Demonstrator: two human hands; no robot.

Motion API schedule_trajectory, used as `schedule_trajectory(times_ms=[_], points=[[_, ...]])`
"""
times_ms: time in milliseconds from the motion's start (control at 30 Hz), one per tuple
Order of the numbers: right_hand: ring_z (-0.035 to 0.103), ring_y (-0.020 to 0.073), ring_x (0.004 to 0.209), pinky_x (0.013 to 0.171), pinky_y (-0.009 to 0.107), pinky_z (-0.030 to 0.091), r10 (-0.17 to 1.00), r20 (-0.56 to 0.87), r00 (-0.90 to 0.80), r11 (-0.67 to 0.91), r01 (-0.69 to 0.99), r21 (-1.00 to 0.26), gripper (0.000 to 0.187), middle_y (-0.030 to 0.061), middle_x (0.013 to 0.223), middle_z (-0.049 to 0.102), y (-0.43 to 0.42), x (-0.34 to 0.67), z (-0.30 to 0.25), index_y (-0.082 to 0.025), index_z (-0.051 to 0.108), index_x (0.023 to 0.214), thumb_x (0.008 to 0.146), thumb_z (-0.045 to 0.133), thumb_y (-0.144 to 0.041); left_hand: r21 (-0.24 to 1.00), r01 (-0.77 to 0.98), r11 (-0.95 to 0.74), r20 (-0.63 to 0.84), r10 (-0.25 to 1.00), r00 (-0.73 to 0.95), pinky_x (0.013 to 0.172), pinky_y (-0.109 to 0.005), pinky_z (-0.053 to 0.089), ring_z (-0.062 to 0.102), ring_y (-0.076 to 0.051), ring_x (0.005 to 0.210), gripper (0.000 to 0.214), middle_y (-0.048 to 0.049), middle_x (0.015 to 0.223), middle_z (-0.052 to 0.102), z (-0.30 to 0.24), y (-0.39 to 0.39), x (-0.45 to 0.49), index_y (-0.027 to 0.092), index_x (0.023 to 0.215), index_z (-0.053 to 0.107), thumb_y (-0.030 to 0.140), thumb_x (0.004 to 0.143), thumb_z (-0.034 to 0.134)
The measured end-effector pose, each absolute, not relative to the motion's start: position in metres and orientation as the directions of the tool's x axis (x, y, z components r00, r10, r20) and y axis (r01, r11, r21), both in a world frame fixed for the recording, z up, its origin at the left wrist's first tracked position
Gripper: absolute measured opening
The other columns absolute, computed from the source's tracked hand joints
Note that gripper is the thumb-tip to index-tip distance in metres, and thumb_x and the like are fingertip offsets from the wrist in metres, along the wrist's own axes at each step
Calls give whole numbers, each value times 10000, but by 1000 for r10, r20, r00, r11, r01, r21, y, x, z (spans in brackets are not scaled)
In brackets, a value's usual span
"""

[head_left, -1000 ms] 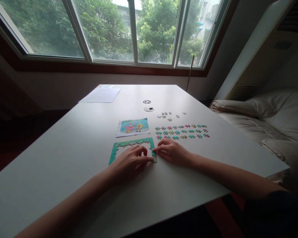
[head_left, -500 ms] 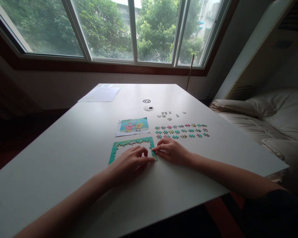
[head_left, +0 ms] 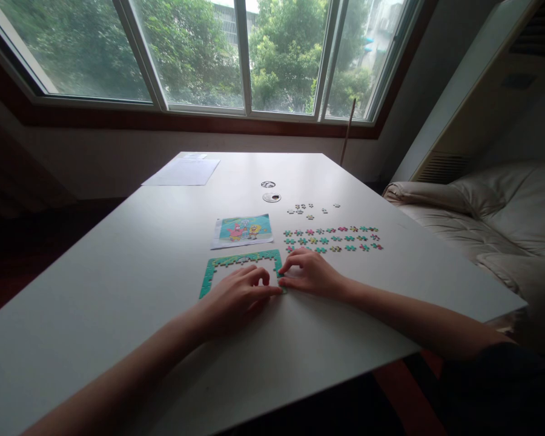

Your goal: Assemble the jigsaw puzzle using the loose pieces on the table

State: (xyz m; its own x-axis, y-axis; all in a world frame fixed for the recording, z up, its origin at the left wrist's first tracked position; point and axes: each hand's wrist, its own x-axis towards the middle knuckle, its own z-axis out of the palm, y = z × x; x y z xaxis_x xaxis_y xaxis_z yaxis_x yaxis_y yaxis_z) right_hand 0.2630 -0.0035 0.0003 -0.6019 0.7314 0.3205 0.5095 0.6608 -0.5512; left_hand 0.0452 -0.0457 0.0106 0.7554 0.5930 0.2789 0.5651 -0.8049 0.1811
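Observation:
A partly assembled jigsaw puzzle point(head_left: 205, 280) lies on the white table, its green border joined around a pale middle. My left hand point(head_left: 236, 295) rests over its near side, fingers bent, one digit reaching to the near right corner and steadying it. At the right border, my right hand point(head_left: 312, 274) is closed in a pinch on a green puzzle piece point(head_left: 280, 274), mostly hidden by the fingertips. Just behind the puzzle is a picture sheet point(head_left: 244, 230) with cartoon figures. Loose puzzle pieces point(head_left: 331, 240) lie in rows beyond my right hand.
More pieces point(head_left: 303, 209), pale-looking, lie farther back. Two round flat items point(head_left: 271, 197) are near the table's middle. White paper sheets point(head_left: 181, 171) lie at the far left of the table point(head_left: 95, 303). A pale sofa point(head_left: 449, 212) stands to the right, a window behind.
My right hand has shifted very slightly, its fingers bending more at the puzzle's right border. My left hand stays nearly still at the near right corner.

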Motion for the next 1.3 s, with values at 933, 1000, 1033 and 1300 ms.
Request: schedule_trajectory(times_ms=[933, 1000, 1033, 1300], points=[[610, 177, 911, 900, 362, 431, 575, 435, -693, 802, 374, -466, 175, 57, 967, 660, -10, 272, 2, -212, 659, 920, 769, 672, -300, 247, 910, -332, -229, 893, 388, 983, -419, 377, 380, -347, 1251, 874, -71, 1371, 424, 35, -13, -75, 344, 1347, 425, 654, 571, 684], [611, 172, 921, 929, 370, 406, 572, 419, -706, 805, 384, -452, 166, 44, 980, 664, -11, 271, 1, -218, 659, 908, 771, 671, -311, 250, 910, -332, -238, 890, 390, 983, -430, 375, 374, -351, 1253, 862, -66, 1371, 417, 38, -14, -71, 366, 1336, 429, 650, 566, 691], [611, 170, 919, 931, 369, 403, 573, 413, -708, 805, 391, -447, 161, 41, 978, 665, -11, 270, 1, -217, 659, 900, 771, 669, -313, 250, 909, -332, -244, 887, 391, 981, -436, 375, 372, -353, 1252, 857, -65, 1368, 415, 39, -14, -69, 374, 1331, 431, 650, 563, 694], [593, 182, 913, 910, 358, 419, 586, 399, -705, 798, 417, -436, 163, 55, 968, 657, -14, 267, 1, -197, 642, 896, 754, 662, -275, 245, 914, -324, -275, 881, 386, 991, -449, 363, 352, -347, 1262, 840, -66, 1368, 410, 41, -17, -65, 377, 1334, 417, 672, 589, 668]])
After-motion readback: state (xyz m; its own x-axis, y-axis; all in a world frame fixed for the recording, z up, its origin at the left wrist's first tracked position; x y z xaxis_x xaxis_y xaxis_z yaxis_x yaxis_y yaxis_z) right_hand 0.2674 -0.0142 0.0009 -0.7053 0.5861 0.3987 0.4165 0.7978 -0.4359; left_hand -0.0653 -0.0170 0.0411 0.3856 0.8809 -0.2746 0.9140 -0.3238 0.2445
